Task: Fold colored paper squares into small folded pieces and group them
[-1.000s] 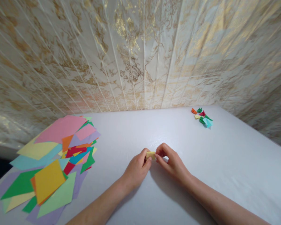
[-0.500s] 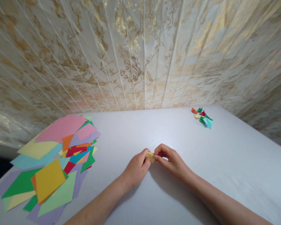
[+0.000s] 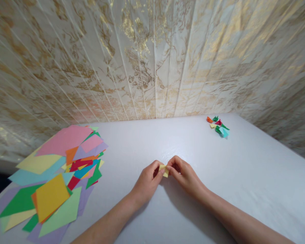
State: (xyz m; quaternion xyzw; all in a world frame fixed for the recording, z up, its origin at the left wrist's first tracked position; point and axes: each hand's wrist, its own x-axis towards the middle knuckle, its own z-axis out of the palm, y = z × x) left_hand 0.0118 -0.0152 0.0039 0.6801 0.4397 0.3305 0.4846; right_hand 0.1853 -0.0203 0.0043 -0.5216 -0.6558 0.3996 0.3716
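Observation:
Between my two hands is a small piece of pale yellow paper (image 3: 164, 170), apparently folded, held just above the white table (image 3: 132, 145). My left hand (image 3: 149, 178) pinches its left side, the thumb lying on the paper's face. On the other side, my right hand (image 3: 181, 171) grips the right edge between thumb and fingertips. Both hands are closed on it. Part of the paper is covered by my fingers, so the exact fold cannot be made out.
Many coloured paper sheets (image 3: 53, 196) lie in a loose, overlapping spread on the left of the table. Several small folded paper pieces (image 3: 223, 131) in green, orange, red, yellow and light blue cluster at the back right. A gold-patterned curtain (image 3: 142, 67) hangs behind the table.
The yellow paper has turned, so a flatter, squarer face shows now. My left thumb has shifted onto it, and both hands stay in about the same place.

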